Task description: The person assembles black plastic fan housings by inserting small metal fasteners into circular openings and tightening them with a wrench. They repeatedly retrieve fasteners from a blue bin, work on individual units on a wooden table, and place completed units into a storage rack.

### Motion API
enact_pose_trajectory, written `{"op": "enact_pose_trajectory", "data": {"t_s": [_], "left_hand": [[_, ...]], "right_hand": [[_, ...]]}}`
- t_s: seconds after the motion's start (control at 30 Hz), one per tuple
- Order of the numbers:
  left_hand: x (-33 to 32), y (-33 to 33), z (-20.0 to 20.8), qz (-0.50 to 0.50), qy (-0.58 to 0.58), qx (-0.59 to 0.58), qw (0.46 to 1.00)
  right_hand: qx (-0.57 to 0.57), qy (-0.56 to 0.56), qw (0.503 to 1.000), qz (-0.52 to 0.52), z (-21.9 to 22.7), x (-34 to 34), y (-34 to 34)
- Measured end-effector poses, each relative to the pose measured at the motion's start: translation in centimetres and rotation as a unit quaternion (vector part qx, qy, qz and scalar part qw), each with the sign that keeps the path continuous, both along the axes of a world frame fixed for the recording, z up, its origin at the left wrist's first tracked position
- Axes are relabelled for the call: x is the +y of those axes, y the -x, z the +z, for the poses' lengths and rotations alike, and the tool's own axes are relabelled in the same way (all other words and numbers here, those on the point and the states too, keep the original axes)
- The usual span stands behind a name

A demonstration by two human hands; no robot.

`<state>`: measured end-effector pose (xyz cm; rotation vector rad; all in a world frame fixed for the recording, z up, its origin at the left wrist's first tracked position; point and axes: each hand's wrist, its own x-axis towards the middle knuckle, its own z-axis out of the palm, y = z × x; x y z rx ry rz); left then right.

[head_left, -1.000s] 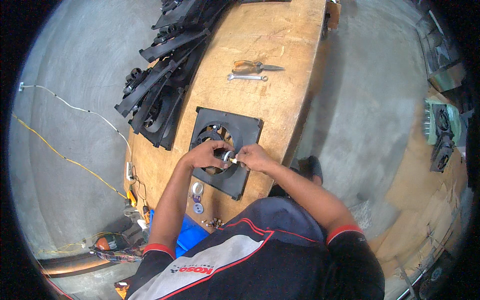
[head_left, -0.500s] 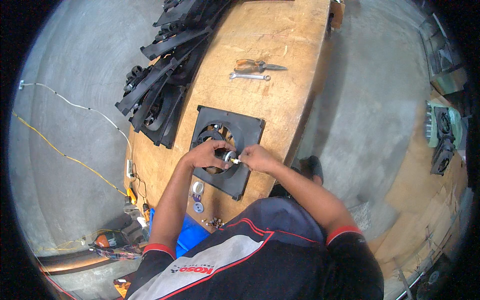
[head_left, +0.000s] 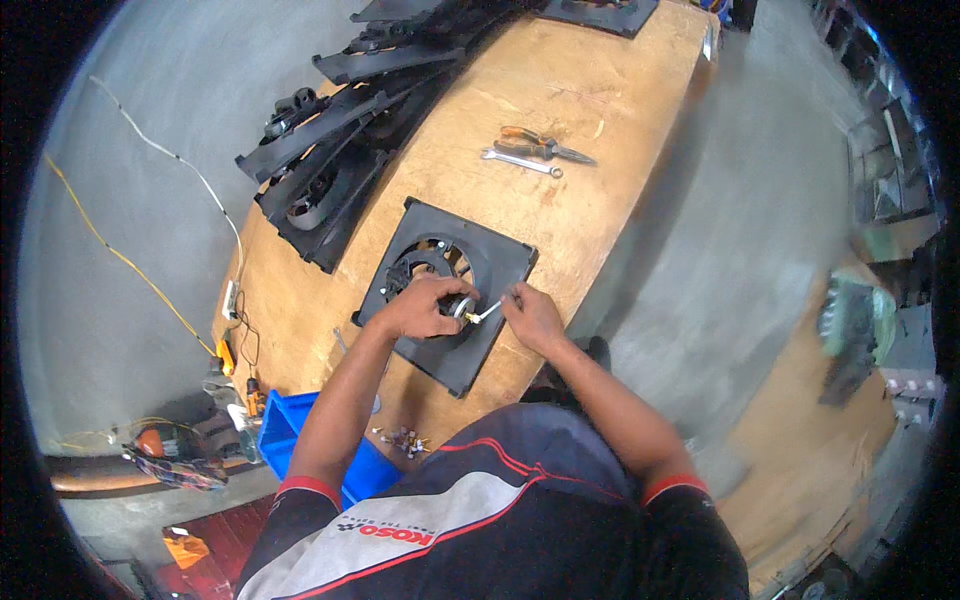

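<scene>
My left hand (head_left: 425,308) is closed around a small round part with a white rim (head_left: 461,306), from which a brass-coloured fitting (head_left: 472,318) sticks out. A narrow white strip (head_left: 490,311), which looks like thread tape, stretches from the fitting to my right hand (head_left: 533,317). The fingertips of my right hand pinch the strip's far end. Both hands are above a square black panel (head_left: 508,258) with a round opening, lying on the wooden table (head_left: 570,230). My left hand hides part of the round part and of the opening.
Pliers (head_left: 540,147) with orange and black handles and a wrench (head_left: 524,163) lie beyond the panel. Black panels (head_left: 350,130) are piled along the left edge. Small fittings (head_left: 405,441) and a blue bin (head_left: 284,425) are near my left forearm. Another panel (head_left: 610,14) lies at the far end.
My right hand has drawn away to the right from the fitting, and the white strip now spans the gap. My left hand still holds the round part. The whole view has shifted.
</scene>
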<state>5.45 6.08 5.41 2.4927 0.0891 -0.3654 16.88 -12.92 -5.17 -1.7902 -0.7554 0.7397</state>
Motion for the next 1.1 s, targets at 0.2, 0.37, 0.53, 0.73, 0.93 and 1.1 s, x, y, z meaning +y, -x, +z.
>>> {"op": "enact_pose_trajectory", "data": {"t_s": [0.2,0.37,0.53,0.73,0.93,1.1], "left_hand": [[0.5,0.7,-1.3,0.022,0.011,-0.003,1.0],[-0.2,0.7,-0.5,0.03,-0.001,-0.013,0.999],[-0.1,0.9,-0.4,0.041,0.006,-0.012,0.999],[-0.1,1.3,-1.2,0.047,0.0,-0.033,0.998],[-0.4,1.3,-0.5,0.052,-0.001,-0.012,0.999],[-0.3,1.4,-1.3,0.054,0.001,-0.016,0.998]], "right_hand": [[-0.045,0.0,0.969,0.241,4.1,-1.9,4.1],[0.051,-0.075,0.993,0.074,7.0,-1.5,0.1],[-0.159,0.115,0.977,0.084,1.7,-4.1,-2.3],[-0.091,0.042,0.939,0.33,5.1,-4.0,4.8],[0.113,-0.075,0.988,0.073,9.3,-0.8,-1.0],[0.457,-0.13,0.87,-0.13,6.1,-1.6,-2.2]]}}
